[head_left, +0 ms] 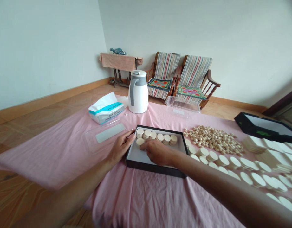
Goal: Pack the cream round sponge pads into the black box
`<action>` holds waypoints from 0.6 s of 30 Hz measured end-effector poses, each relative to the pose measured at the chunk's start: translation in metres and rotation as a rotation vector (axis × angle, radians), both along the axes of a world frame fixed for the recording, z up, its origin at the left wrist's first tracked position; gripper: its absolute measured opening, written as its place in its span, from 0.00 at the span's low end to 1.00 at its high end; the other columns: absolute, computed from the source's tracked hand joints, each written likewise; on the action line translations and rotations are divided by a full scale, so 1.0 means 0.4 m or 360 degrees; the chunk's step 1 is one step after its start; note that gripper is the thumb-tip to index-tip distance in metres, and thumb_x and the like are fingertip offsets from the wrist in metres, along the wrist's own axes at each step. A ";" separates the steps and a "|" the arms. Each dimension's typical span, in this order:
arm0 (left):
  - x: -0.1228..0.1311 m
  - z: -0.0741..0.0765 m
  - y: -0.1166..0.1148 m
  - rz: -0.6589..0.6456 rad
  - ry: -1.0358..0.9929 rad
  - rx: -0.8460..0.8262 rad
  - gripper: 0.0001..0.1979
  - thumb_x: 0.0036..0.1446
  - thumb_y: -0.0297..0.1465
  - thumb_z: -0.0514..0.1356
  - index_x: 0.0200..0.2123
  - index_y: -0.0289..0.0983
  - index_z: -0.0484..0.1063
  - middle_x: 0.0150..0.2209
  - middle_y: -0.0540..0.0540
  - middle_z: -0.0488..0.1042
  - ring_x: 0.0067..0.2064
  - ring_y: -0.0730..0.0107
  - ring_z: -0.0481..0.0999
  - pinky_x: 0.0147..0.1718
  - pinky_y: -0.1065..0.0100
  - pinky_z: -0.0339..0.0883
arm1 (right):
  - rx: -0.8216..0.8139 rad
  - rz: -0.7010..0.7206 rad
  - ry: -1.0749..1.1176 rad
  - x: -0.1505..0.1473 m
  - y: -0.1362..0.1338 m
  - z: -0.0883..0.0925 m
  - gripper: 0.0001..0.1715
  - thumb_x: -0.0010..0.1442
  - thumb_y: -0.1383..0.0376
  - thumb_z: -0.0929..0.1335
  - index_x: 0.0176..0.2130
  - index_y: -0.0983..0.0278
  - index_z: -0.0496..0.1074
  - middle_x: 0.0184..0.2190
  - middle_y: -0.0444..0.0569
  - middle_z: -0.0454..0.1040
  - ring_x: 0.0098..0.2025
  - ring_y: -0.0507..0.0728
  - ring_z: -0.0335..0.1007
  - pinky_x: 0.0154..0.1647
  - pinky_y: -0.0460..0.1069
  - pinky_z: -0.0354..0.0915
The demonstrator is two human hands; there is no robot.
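A shallow black box (155,170) with a white inside lies on the pink cloth in front of me. My left hand (122,144) grips its left wall, fingers against the outer side. Along the far wall stand several short stacks of pale round wooden discs (160,137) in a row. Inside the box, my right hand (157,152) is closed at a disc stack (140,142) in the left part, in front of that row. Its fingertips are partly hidden by the hand itself.
To the right are a heap of small wooden pieces (213,139), rows of disc stacks (233,162), square pale boards (276,155) and a black lid (264,126). Behind the box stand a white jug (142,95), a tissue pack (106,109) and a clear plastic container (182,106).
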State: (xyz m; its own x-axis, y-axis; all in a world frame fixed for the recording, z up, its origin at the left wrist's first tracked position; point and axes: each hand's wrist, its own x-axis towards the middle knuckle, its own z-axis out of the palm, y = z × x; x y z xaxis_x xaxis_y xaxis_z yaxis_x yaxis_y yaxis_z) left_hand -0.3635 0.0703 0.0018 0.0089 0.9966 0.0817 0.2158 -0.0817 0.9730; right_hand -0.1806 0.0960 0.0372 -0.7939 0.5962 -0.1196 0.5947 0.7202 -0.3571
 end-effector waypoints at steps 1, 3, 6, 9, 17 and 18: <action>-0.001 -0.001 0.001 -0.0004 -0.0003 -0.0005 0.29 0.57 0.42 0.54 0.57 0.30 0.63 0.40 0.42 0.78 0.36 0.60 0.76 0.32 0.67 0.69 | 0.0025 0.0003 0.0001 -0.003 0.002 0.000 0.19 0.51 0.77 0.62 0.40 0.66 0.74 0.41 0.53 0.73 0.43 0.56 0.68 0.42 0.47 0.59; -0.003 -0.005 0.002 -0.0013 -0.0004 0.0005 0.29 0.57 0.42 0.54 0.57 0.30 0.64 0.40 0.42 0.78 0.35 0.61 0.76 0.32 0.68 0.69 | 0.0079 0.0017 -0.0001 -0.009 0.004 0.004 0.20 0.51 0.77 0.61 0.41 0.66 0.74 0.42 0.54 0.73 0.44 0.56 0.68 0.42 0.47 0.59; -0.005 -0.011 0.004 -0.0015 0.0001 0.0032 0.28 0.58 0.42 0.54 0.56 0.30 0.64 0.41 0.42 0.77 0.34 0.63 0.76 0.32 0.69 0.68 | 0.0142 0.0025 0.0005 -0.017 0.003 0.014 0.22 0.50 0.77 0.61 0.43 0.66 0.73 0.43 0.55 0.72 0.43 0.56 0.69 0.41 0.47 0.60; -0.005 -0.012 0.005 -0.0024 0.0002 0.0036 0.28 0.58 0.42 0.54 0.57 0.31 0.63 0.43 0.42 0.77 0.35 0.63 0.76 0.32 0.69 0.68 | 0.0161 0.0009 -0.0005 -0.027 0.001 0.017 0.22 0.50 0.78 0.61 0.43 0.67 0.73 0.43 0.56 0.72 0.42 0.56 0.69 0.40 0.47 0.61; -0.002 -0.001 0.002 0.0002 0.0080 0.0054 0.30 0.58 0.43 0.54 0.58 0.30 0.63 0.46 0.41 0.76 0.39 0.60 0.76 0.33 0.69 0.67 | 0.0166 -0.0105 0.0219 0.058 -0.002 0.088 0.17 0.52 0.75 0.61 0.40 0.66 0.73 0.37 0.51 0.75 0.39 0.53 0.70 0.41 0.45 0.61; -0.003 0.000 0.002 0.0001 0.0095 0.0069 0.30 0.58 0.44 0.54 0.57 0.30 0.64 0.47 0.41 0.75 0.41 0.59 0.76 0.34 0.69 0.67 | 0.0209 -0.0182 0.0274 0.088 0.003 0.110 0.17 0.52 0.74 0.61 0.39 0.66 0.73 0.37 0.50 0.75 0.38 0.53 0.70 0.40 0.45 0.61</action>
